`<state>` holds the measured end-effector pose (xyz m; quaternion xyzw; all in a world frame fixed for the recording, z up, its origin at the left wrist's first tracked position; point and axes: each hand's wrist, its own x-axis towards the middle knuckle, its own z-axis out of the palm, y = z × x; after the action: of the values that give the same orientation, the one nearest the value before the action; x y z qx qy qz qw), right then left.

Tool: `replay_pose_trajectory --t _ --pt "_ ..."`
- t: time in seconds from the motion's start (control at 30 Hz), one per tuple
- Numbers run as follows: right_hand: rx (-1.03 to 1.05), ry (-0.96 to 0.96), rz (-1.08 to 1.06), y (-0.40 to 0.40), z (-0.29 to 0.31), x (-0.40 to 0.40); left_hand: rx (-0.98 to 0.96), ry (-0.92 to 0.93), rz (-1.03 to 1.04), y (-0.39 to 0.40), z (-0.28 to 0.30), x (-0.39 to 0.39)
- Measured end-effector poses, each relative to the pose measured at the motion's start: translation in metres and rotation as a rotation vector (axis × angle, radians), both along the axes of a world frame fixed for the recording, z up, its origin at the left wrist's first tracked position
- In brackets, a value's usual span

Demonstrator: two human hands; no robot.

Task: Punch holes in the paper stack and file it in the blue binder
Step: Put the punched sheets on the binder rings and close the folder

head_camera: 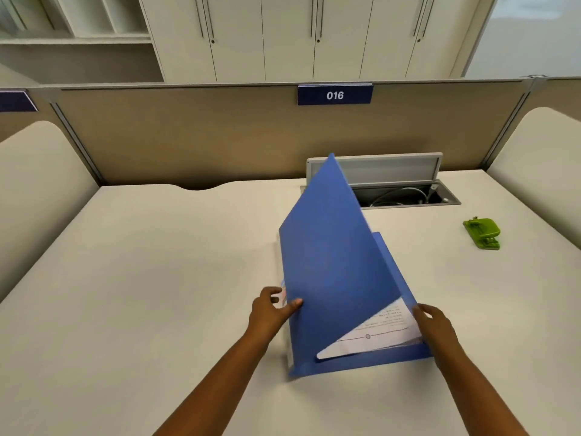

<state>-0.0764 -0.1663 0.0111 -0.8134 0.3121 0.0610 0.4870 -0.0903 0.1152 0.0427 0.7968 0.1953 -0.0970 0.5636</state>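
Observation:
The blue binder [333, 265] lies on the white desk in front of me with its front cover raised at a steep angle. Inside, the white paper stack [374, 335] lies flat on the back cover, printed text and a round fastener showing. My left hand [272, 311] pinches the left edge of the raised cover, thumb on its outer face. My right hand [435, 328] rests against the binder's right edge beside the papers, fingers bent. A green hole punch [482, 233] sits far to the right on the desk, away from both hands.
The desk [157, 278] is bounded at the back by a beige partition [188, 136] with a "016" sign [335, 95]. An open cable tray [405, 193] with its lid up sits just behind the binder. White cabinets stand beyond.

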Motion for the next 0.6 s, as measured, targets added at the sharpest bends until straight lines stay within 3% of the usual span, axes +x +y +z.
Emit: replay_pose_trajectory --t 0.13,0.3,0.47,0.53,0.6 --pt "0.259 0.088 -0.153 -0.014 0.008 0.005 0.068 0.114 -0.021 -0.002 -0.023 -0.006" --pt "0.299 0.184 -0.061 -0.023 0.017 0.01 0.099 0.149 -0.069 -0.007 -0.035 -0.008" --pt "0.628 -0.022 -0.307 -0.045 0.014 0.005 0.109 0.168 -0.069 -0.008 -0.037 -0.005" --pt "0.585 -0.049 -0.269 -0.053 0.012 0.001 0.122 0.174 -0.075 -0.009 -0.039 -0.005" --pt "0.332 0.018 -0.15 -0.047 0.011 0.003 0.15 0.17 -0.085 -0.011 -0.041 -0.005"
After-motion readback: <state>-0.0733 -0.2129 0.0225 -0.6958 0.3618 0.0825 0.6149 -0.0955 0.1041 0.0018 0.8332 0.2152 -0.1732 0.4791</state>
